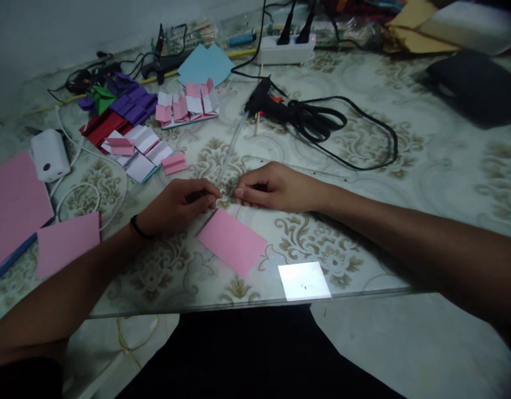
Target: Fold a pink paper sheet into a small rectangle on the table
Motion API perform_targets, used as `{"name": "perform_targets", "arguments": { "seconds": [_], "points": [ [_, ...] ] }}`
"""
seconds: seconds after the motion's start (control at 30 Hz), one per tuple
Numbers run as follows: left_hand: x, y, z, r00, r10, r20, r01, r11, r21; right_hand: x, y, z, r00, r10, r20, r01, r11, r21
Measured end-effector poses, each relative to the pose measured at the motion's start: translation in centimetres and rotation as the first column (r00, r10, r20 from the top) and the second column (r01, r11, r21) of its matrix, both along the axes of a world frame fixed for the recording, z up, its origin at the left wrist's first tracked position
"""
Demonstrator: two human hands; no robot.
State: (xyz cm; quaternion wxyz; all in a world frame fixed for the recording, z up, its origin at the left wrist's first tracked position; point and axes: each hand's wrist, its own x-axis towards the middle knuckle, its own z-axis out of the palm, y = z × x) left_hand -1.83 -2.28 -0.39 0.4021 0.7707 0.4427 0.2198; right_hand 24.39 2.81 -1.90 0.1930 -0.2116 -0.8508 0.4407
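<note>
My left hand [178, 205], with a black band at the wrist, rests on the table with its fingers curled and thumb against them. Just below its fingertips lies a pink paper rectangle [234, 241]. Opposite, my right hand [275, 188] is closed in a pinch, a small gap from the left fingertips. Anything within either pinch is too small or hidden to make out. Beyond the hands is a black glue gun [261, 98] with a coiled cable, and a long translucent stick [232, 147] reaches from it towards the gap between my hands.
Folded pink and white paper pieces [189, 105], purple ones [134, 102] and light-blue sheets [205, 64] lie at the back left. Pink sheets [68, 241] and a white adapter [50, 155] are left. A power strip [286, 50] stands behind; a bright white rectangle [305, 281] shows at the front edge.
</note>
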Motion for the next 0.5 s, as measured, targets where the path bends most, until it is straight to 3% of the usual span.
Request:
{"name": "perform_targets", "arguments": {
  "seconds": [0.5],
  "points": [
    [0.04,0.03,0.03,1.0,0.0,-0.009,0.0,1.0,0.01,0.09,0.06,-0.22,1.0,0.007,-0.012,-0.007,1.0,0.011]
  ]
}}
